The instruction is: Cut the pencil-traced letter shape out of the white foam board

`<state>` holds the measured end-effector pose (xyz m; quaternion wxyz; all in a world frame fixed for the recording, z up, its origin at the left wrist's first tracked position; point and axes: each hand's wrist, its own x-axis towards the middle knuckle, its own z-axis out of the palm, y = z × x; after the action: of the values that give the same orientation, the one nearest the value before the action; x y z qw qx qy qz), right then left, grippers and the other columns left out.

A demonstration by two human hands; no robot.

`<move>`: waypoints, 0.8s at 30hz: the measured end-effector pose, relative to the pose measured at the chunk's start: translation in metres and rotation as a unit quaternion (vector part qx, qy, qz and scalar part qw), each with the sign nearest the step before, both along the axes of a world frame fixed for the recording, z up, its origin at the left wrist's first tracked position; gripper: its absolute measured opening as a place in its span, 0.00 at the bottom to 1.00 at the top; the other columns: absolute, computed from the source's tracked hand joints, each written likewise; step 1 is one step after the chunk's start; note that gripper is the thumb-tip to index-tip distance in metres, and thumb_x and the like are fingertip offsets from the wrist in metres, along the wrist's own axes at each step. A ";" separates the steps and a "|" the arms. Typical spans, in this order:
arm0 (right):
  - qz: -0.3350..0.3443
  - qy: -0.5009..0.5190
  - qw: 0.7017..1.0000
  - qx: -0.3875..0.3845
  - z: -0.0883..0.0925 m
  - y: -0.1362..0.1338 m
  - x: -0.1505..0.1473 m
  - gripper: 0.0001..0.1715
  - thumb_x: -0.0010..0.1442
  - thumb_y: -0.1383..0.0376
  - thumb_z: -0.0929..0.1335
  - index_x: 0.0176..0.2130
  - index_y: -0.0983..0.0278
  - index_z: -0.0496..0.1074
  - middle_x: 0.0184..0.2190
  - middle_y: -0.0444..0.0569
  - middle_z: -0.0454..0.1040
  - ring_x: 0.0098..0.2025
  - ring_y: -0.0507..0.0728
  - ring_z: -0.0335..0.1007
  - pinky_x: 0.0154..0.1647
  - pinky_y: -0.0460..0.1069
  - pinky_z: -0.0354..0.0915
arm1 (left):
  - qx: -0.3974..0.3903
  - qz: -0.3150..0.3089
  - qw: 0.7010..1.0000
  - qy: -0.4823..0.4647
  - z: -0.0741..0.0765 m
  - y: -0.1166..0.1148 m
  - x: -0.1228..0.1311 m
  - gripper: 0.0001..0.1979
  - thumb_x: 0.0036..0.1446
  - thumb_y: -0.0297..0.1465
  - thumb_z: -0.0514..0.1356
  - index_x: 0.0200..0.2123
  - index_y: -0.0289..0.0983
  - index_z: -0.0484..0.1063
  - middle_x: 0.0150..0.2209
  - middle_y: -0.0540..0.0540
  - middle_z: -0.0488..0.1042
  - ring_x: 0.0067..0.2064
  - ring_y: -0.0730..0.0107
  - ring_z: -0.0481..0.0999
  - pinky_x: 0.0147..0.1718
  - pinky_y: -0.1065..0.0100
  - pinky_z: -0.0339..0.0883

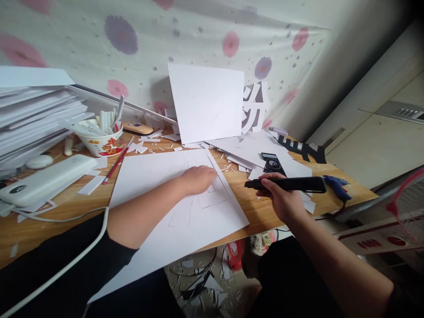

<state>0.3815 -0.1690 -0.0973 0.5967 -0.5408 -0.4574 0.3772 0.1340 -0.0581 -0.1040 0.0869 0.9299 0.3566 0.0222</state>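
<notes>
My left hand (198, 179) lies flat, fingers stretched, pressing on a large white sheet (159, 176) with faint cut lines that covers the middle of the wooden table (66, 207). My right hand (281, 198) is closed around a long black tool (291, 184) that points left, its tip just past the sheet's right edge. The tool hovers over the bare wood beside the sheet.
A white board (207, 101) leans on the flowered wall. A paper cup (101, 142) with scraps, a red pencil (115, 165), a white power bank (46, 179) and stacked boards (36, 115) sit left. Cut letters (301, 149), a blue glue gun (336, 185) and scraps lie right.
</notes>
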 end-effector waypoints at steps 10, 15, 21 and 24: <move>0.122 -0.209 0.970 0.031 -0.021 0.044 -0.020 0.12 0.57 0.61 0.73 0.41 0.60 0.70 0.39 0.47 0.74 0.39 0.57 0.75 0.43 0.55 0.70 | -0.007 -0.025 1.000 0.010 -0.017 0.007 -0.010 0.25 0.67 0.30 0.48 0.66 0.41 0.61 0.70 0.45 0.57 0.70 0.50 0.52 0.65 0.46 0.49; 0.133 -0.281 0.947 0.082 -0.016 0.040 -0.020 0.08 0.60 0.62 0.71 0.41 0.58 0.71 0.42 0.48 0.72 0.45 0.59 0.72 0.48 0.56 0.68 | -0.026 -0.016 0.999 0.027 -0.015 0.007 -0.008 0.27 0.66 0.29 0.47 0.67 0.41 0.59 0.71 0.47 0.54 0.71 0.50 0.49 0.65 0.42 0.46; 0.144 -0.335 0.919 0.152 -0.012 0.038 -0.026 0.09 0.58 0.65 0.72 0.41 0.56 0.72 0.40 0.47 0.73 0.46 0.60 0.71 0.49 0.56 0.68 | -0.020 -0.010 0.999 0.039 -0.010 0.001 -0.007 0.27 0.67 0.30 0.46 0.68 0.42 0.59 0.71 0.50 0.52 0.72 0.54 0.48 0.66 0.44 0.46; 0.143 -0.347 0.913 0.159 -0.014 0.037 -0.028 0.09 0.58 0.65 0.71 0.41 0.56 0.72 0.40 0.46 0.73 0.45 0.59 0.71 0.48 0.56 0.68 | -0.015 -0.011 0.999 0.047 -0.009 0.001 -0.007 0.27 0.66 0.30 0.46 0.68 0.41 0.58 0.72 0.51 0.51 0.72 0.54 0.48 0.66 0.44 0.46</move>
<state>0.3538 -0.1323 -0.1108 0.4183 -0.4645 -0.7620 0.1692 0.1269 -0.0573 -0.1132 0.0841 0.9323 0.3507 -0.0273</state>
